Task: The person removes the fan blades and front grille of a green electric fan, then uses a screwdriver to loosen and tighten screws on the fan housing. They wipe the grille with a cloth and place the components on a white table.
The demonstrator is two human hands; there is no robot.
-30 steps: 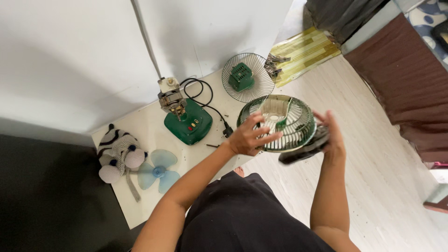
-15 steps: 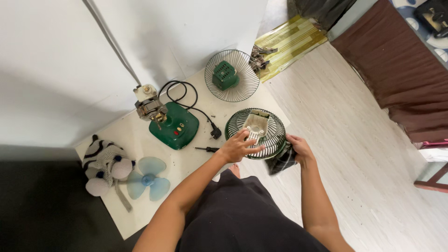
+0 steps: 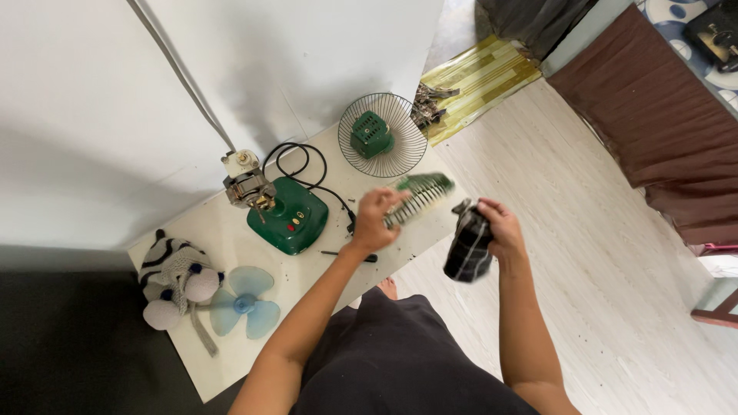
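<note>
1. Head view: left hand closed on rim of wire fan guard, held edge-on above white board.
2. Right hand grips dark cloth, just right of guard.
3. Guard's long axis runs up-right; left hand nearer.

We saw a dark green fan base, a light blue fan blade, a black-and-white striped soft toy, a black cloth and a black cord.
</note>
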